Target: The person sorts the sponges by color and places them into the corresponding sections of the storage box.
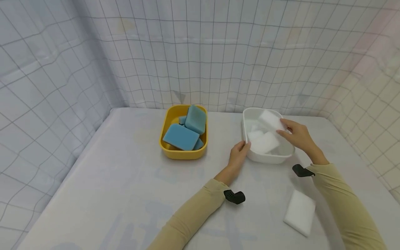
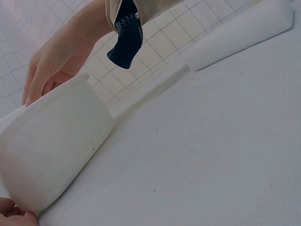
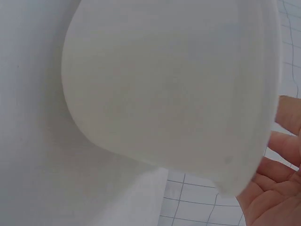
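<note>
A white plastic tub (image 1: 270, 159) stands on the table, holding several white sponges (image 1: 265, 142). My right hand (image 1: 295, 133) reaches over its right rim and pinches one white sponge (image 1: 269, 119) between thumb and fingers, inside the tub toward the back. At the tub's front left side, my left hand (image 1: 237, 156) grips the wall, its thumb near the rim. In the left wrist view, the fingertips of that left hand (image 2: 16, 215) show low beside the tub (image 2: 56, 141). The tub's wall (image 3: 164, 94) fills much of the right wrist view and hides the pinched sponge.
A yellow tub (image 1: 184, 155) with several blue sponges (image 1: 181, 136) stands to the left. One loose white sponge (image 1: 300, 212) lies on the table near my right forearm. White grid-patterned curtains (image 1: 200, 55) surround the table at the back and sides.
</note>
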Motion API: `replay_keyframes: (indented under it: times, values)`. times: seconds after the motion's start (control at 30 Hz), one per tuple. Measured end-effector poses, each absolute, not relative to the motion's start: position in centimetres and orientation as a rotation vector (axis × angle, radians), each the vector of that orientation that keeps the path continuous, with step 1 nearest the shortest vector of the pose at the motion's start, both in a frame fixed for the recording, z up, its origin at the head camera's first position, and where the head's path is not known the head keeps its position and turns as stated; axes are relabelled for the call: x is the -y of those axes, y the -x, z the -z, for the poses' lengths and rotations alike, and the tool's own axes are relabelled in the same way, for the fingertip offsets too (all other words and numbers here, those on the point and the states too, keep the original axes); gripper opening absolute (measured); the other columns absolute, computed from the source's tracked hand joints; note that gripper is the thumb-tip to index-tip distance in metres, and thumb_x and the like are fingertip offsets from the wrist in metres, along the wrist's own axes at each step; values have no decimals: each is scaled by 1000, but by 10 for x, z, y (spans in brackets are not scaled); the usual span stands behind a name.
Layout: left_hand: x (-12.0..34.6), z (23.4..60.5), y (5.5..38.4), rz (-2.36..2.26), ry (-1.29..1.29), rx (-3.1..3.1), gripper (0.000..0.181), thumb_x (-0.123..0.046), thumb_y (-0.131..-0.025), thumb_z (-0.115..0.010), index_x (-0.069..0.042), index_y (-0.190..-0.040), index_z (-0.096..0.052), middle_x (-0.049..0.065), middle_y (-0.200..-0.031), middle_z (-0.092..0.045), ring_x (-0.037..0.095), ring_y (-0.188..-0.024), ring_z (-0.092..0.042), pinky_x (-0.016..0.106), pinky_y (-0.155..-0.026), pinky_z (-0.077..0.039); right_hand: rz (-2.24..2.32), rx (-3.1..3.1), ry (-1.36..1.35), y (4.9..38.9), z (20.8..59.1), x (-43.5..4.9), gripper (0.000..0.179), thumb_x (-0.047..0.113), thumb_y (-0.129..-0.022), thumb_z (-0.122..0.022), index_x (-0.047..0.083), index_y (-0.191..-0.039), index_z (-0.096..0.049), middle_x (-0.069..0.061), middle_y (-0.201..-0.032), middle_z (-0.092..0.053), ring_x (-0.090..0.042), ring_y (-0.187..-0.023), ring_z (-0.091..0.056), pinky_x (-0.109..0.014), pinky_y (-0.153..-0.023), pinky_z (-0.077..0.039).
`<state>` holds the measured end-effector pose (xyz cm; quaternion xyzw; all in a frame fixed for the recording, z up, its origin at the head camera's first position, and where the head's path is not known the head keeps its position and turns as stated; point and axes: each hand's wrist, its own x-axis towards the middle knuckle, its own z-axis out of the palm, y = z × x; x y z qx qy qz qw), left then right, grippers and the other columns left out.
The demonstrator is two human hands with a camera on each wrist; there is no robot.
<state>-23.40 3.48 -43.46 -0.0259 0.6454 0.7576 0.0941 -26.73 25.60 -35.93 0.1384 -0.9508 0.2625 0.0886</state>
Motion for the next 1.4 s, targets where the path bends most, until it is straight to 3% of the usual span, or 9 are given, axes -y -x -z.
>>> replay_keyframes:
  times: [0.33, 0.77, 1.4]
  values:
    - [-41, 437, 231, -2249, 65, -1900, 53, -36, -93, -54, -6, -136, -47, 9, -140, -50, 23, -133, -44, 38, -114, -35, -745, 2904, -356, 268, 365, -258, 53, 16, -92, -58, -2, -139, -40, -31, -147, -27, -54, -131, -29, -68, -105, -27]
    - [-41, 436, 230, -2251, 54, -1924, 51, -37, -93, -54, -8, -135, -50, 7, -138, -52, 21, -132, -45, 38, -113, -36, -778, 2832, -389, 248, 361, -267, 61, 28, -95, -55, -4, -142, -33, -29, -150, -24, -53, -134, -24, -69, -105, -26]
    - [-34, 433, 234, -2223, 29, -1960, 55, -35, -96, -50, -4, -140, -41, 11, -145, -45, 24, -136, -40, 37, -115, -33, -670, 2728, -554, 186, 358, -294, 61, 17, -89, -64, 0, -141, -38, -29, -144, -37, -50, -129, -36, -65, -96, -35]
